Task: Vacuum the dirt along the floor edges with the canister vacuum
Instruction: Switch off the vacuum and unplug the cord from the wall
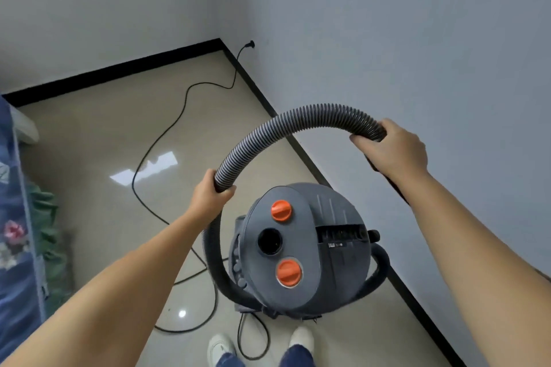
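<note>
the beige tiled floor meets grey walls at a black skirting. the grey canister vacuum stands on the floor just beside the right-hand skirting, in front of the person's white shoes. its ribbed hose arches above it. the left hand has its grip clamped round the hose's lower part; the right hand has its grip clamped round the far end. a black power cord trails across the floor to a wall plug.
</note>
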